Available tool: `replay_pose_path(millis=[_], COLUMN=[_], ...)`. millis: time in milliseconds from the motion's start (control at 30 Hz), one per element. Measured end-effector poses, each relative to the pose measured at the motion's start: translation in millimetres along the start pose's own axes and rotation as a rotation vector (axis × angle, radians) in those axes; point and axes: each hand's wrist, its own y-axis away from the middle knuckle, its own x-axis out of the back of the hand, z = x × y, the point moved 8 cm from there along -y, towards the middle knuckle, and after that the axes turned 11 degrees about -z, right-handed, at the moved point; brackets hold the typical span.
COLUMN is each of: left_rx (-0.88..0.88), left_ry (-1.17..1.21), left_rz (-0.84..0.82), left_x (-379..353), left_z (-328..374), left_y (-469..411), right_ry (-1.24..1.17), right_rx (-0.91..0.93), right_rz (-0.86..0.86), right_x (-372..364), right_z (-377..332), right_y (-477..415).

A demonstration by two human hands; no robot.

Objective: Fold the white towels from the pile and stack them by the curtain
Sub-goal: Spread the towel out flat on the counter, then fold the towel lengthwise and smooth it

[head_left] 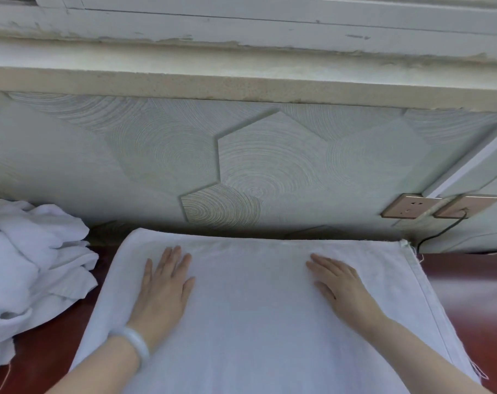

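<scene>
Your towel (250, 322) is spread flat on the red-brown table (469, 294), long way running toward you and off the bottom of the view.

Edges:
- Far edge sits right at the back of the table, close under the wall (270, 155). Only a thin dark gap shows between them.
- Right edge is the hemmed one. It runs diagonally down to the lower right, with loose threads at its far corner and near the bottom.
- Left edge is a soft rounded fold.

Room:
- Right of the towel is a bare strip of table, widening toward the back.
- On the left, a narrow wedge of table separates the towel from the pile (28, 265) of crumpled white towels. The pile's nearest flap comes just beside the towel's left edge, and I can't tell if they touch.
- At back right, two wall sockets (406, 207) sit above table level, with a dark cable (440, 231) dropping from the right one behind the towel's far right corner.

Hands:
- Your left hand (163, 288) is flat, palm down, fingers straight and slightly spread. It rests on the towel's left part, near the fold, with a pale bangle (136, 341) on the wrist.
- Your right hand (341, 288) is also flat, palm down, on the towel right of centre. It sits well inside the hem, fingers pointing up-left.
- Neither hand grips any cloth, and both fingertips stop short of the far edge.
</scene>
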Motion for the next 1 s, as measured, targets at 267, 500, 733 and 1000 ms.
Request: replay_pose_path(millis=[267, 500, 733, 1000], left_rx=[0.035, 0.004, 0.003, 0.151], left_ry=[-0.131, -0.464, -0.23, -0.172], left_rz=[-0.467, -0.615, -0.42, 0.144], left_x=[39, 56, 81, 191], left_z=[-2, -30, -44, -35], left_y=[-97, -108, -84, -51], right_ry=[0.074, 0.255, 0.285, 0.172], right_rx=[-0.25, -0.325, -0.367, -0.315], right_rz=[-0.455, -0.522, -0.365, 0.442], right_x=[17, 44, 74, 182], right_z=[34, 77, 95, 69], right_y=[-83, -74, -49, -19])
